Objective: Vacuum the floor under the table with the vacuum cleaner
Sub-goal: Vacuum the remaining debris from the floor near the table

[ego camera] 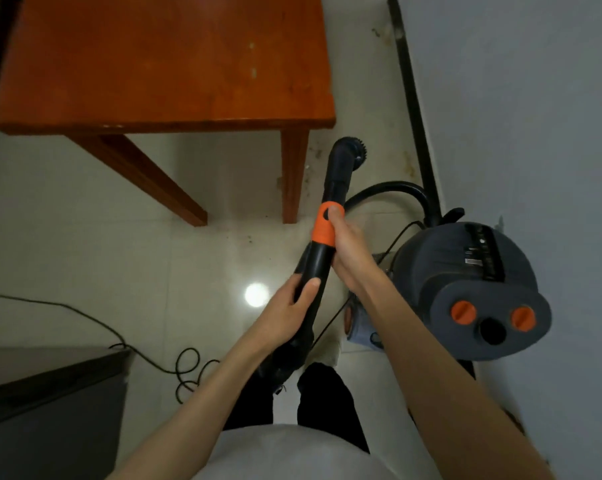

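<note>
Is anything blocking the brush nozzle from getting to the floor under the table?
Only the table's near right leg, just left of the brush nozzle. The floor under the table, between that leg and the left leg, looks bare. Both hands, left and right, grip the wand.

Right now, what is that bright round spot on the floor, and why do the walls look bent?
In the head view, the white spot is a lamp's glare on the glossy floor tiles; the wide-angle lens bows the wall and the table edges outward; the room looks dim, with slight softness.
</note>
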